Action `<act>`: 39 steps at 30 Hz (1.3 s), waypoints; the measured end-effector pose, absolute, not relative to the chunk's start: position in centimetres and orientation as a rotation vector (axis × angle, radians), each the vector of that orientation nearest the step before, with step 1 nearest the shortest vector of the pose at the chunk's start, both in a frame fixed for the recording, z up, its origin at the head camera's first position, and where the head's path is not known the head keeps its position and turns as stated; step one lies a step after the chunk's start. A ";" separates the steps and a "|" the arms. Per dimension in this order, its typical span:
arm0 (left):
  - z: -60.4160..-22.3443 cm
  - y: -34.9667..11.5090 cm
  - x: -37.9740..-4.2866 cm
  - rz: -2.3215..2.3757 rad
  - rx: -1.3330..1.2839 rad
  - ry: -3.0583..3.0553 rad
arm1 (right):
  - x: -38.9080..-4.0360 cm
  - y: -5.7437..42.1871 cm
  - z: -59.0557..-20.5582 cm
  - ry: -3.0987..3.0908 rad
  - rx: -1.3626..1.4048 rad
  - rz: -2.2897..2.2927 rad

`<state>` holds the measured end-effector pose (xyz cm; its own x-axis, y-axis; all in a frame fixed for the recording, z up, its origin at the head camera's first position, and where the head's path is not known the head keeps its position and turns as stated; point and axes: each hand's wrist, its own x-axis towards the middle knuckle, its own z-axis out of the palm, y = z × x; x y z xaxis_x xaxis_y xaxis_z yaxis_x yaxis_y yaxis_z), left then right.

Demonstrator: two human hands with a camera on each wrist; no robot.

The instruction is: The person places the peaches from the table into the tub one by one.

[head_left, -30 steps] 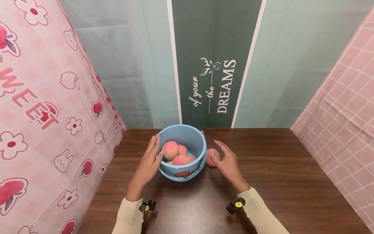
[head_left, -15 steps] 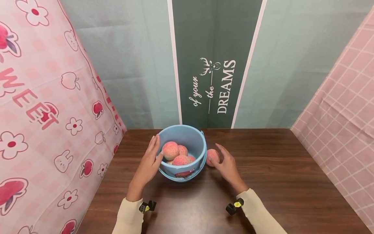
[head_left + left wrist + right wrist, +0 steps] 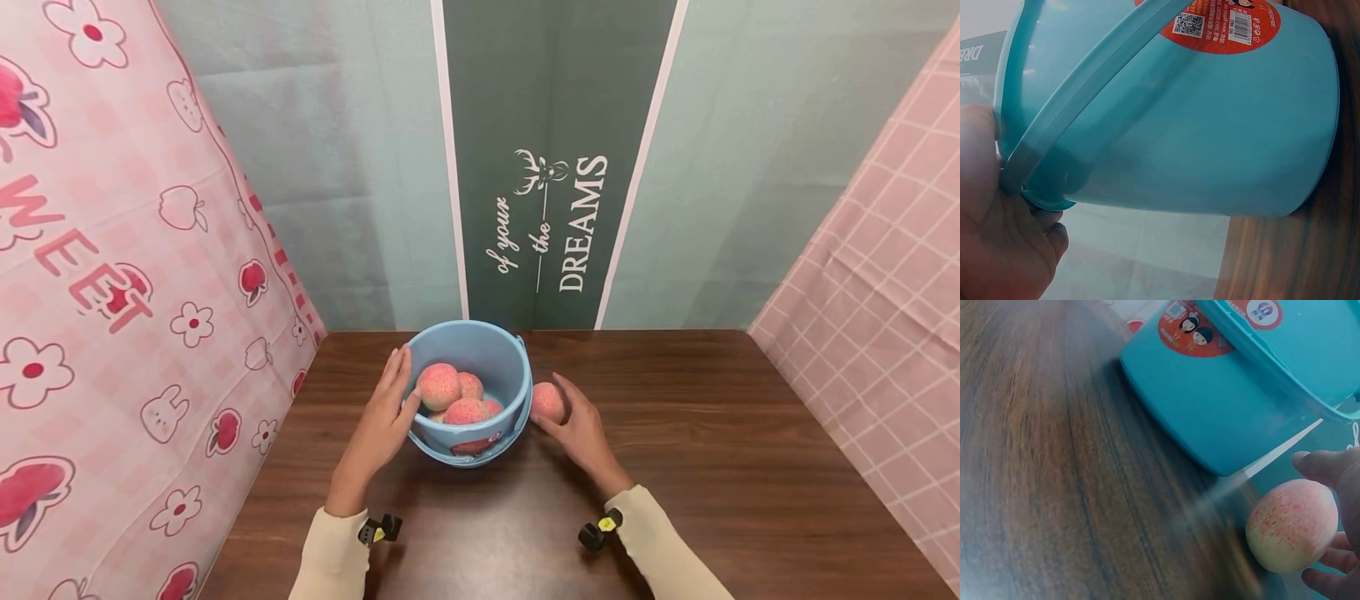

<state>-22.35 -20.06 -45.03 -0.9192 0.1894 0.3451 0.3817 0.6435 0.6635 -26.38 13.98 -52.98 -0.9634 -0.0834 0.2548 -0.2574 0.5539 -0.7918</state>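
Observation:
Several pink speckled peaches (image 3: 438, 386) lie inside a light blue bucket (image 3: 472, 437), which stands upright on the table. My left hand (image 3: 384, 417) rests against the bucket's left side at the rim, fingers fairly straight and thumb near the front rim. In the left wrist view that hand (image 3: 1007, 231) is beside the rim and the handle (image 3: 1079, 94). One more peach (image 3: 548, 402) sits just right of the bucket. My right hand (image 3: 581, 425) reaches around it; in the right wrist view the thumb (image 3: 1319, 464) stands apart from the peach (image 3: 1291, 526), other fingers behind it.
A dark wooden table (image 3: 712, 450) carries everything. Behind it hangs a green curtain (image 3: 555, 100); a pink printed cloth (image 3: 217, 350) borders the left and a pink grid cloth (image 3: 862, 275) the right. Red stickers (image 3: 1194, 328) mark the bucket.
My right hand has shifted slightly, its thumb lowering from in front of the loose peach to its near side. The left hand and the bucket stay in place.

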 end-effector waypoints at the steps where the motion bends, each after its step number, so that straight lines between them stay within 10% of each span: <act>1: -45.0 -20.1 -22.4 -1.142 -0.463 -2.621 | -26.4 14.0 -53.1 -2.603 0.287 1.367; 39: -45.0 -20.0 -22.4 -1.138 -0.452 -2.626 | -27.0 14.2 -55.1 -2.642 0.287 1.374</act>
<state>-22.39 -20.00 -45.02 -0.9223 0.1837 0.3400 0.3737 0.6479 0.6638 -27.01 14.24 -55.14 -0.9705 -0.1000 0.2196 -0.2372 0.5621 -0.7923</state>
